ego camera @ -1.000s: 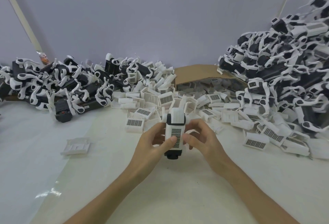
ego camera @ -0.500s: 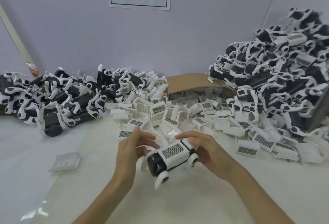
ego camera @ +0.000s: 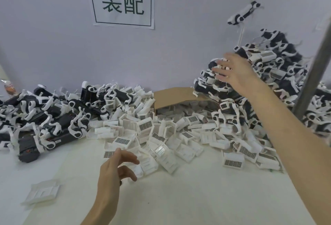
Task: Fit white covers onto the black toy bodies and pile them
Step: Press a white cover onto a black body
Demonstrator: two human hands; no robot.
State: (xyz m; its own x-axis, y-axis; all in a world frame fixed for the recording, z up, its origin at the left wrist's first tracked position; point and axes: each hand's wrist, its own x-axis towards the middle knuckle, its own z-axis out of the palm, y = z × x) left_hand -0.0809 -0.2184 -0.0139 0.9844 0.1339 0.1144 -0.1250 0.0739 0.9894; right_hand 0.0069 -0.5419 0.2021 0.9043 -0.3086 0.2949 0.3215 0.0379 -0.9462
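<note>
A covered toy (ego camera: 243,13) is in mid-air near the wall, above the tall pile of finished toys (ego camera: 279,81) at the right. My right hand (ego camera: 234,72) is raised in front of that pile, fingers spread, holding nothing. My left hand (ego camera: 116,167) hovers low over the table with fingers loosely curved and empty, just in front of the loose white covers (ego camera: 161,138). A heap of uncovered black toy bodies (ego camera: 50,117) lies at the left.
A tipped cardboard box (ego camera: 172,95) spills covers at the centre back. One single cover (ego camera: 42,191) lies alone at the front left. A grey pole (ego camera: 315,67) slants up at the right. A paper sign (ego camera: 122,1) hangs on the wall.
Both hands held the covered toy low over the table; my right hand has swung up and let it go, and the toy now flies toward the right pile. My left hand is now empty.
</note>
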